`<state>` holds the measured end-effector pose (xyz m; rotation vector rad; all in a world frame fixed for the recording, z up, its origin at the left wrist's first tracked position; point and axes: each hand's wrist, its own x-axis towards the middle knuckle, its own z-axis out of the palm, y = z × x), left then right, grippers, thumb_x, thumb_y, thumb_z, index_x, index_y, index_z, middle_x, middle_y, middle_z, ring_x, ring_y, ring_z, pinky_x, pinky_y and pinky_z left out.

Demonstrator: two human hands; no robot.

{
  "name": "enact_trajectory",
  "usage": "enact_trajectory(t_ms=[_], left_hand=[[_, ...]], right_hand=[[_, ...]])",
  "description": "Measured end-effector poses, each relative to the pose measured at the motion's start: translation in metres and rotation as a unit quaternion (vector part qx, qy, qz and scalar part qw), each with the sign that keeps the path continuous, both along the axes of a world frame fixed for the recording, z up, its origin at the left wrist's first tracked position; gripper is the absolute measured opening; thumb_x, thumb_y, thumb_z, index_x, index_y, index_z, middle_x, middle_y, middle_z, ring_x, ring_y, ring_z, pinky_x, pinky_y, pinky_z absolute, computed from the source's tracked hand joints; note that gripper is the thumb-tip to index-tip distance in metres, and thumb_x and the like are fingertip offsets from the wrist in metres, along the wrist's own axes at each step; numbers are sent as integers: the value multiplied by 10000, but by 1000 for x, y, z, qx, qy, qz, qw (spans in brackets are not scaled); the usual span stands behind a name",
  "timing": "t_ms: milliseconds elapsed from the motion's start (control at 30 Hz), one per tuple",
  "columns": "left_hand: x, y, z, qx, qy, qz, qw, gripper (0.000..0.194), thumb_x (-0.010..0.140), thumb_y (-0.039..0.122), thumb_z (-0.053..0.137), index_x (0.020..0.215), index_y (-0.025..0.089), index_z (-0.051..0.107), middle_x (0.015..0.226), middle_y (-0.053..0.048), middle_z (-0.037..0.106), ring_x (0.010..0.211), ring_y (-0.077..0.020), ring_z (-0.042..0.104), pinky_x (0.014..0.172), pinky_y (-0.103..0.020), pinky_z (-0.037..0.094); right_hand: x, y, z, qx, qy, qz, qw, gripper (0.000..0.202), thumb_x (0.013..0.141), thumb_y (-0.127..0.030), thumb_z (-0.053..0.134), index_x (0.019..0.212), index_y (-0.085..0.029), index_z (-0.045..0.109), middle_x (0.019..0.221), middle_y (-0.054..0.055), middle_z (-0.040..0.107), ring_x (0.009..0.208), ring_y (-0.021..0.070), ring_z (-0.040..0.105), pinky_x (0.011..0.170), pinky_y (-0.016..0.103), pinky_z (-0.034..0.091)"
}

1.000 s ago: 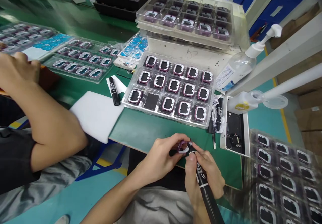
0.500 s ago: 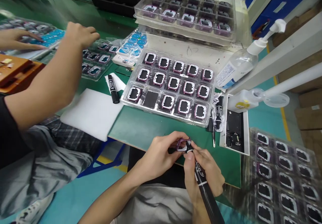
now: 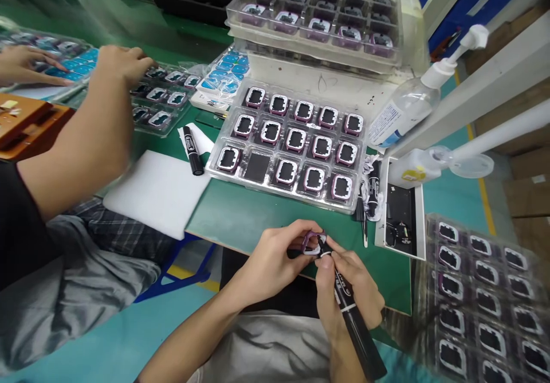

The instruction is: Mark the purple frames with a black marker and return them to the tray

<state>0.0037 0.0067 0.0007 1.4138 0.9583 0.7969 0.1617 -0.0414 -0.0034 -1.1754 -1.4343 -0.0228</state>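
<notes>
Between the thumb and fingers of my left hand [image 3: 275, 260] is a small purple watch case [image 3: 310, 242] with a white inner rim. My right hand [image 3: 354, 288] grips a thick black marker pen [image 3: 358, 331], and its tip end reaches the inside of the case. Fingers partly hide the tip, so the exact contact point cannot be made out. In front of my hands lies a clear plastic tray [image 3: 258, 168] of similar cases, one pocket of its front row holding none.
A tray stack [image 3: 313, 24] stands behind on a white box. At right are a pump bottle [image 3: 406, 110], a white box [image 3: 421, 222] and another case tray [image 3: 485, 297]. Left lie a marker [image 3: 192, 151] and white foam sheet [image 3: 157, 194], beside a co-worker's arm [image 3: 86, 125].
My hands keep hold of the case and marker, with the marker only slightly shifted. The co-worker's raised hand has moved a little left and down.
</notes>
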Motion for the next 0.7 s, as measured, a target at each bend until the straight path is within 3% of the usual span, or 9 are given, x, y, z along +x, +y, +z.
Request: enact_trajectory(t_ms=[167, 300, 700], left_hand=[[0, 1, 3, 22, 19, -6, 1000, 389, 969, 79, 763, 1326, 235, 758, 1190, -25, 885, 1094, -217, 878, 973, -284, 702], [0, 1, 2, 33, 21, -4, 999, 358, 987, 110, 770, 1322, 236, 764, 1195, -33, 887, 1090, -222, 877, 973, -290, 703], [0, -1, -4, 12, 6, 1, 1000, 370, 981, 112, 788, 1330, 235, 780, 1216, -38, 885, 1102, -222, 873, 1003, -295, 704]], right_hand=[[2, 0, -1, -4, -8, -5, 1000, 346, 830, -25, 830, 1099, -238, 793, 867, -15, 864, 843, 315, 927, 663, 383, 818], [3, 1, -3, -9, -15, -6, 1000, 343, 828, -49, 848, 1095, -257, 796, 862, -24, 871, 833, 308, 924, 707, 392, 832], [4, 0, -2, -10, -24, -21, 999, 329, 829, -58, 860, 1075, -262, 785, 830, -33, 858, 800, 309, 919, 663, 392, 821]])
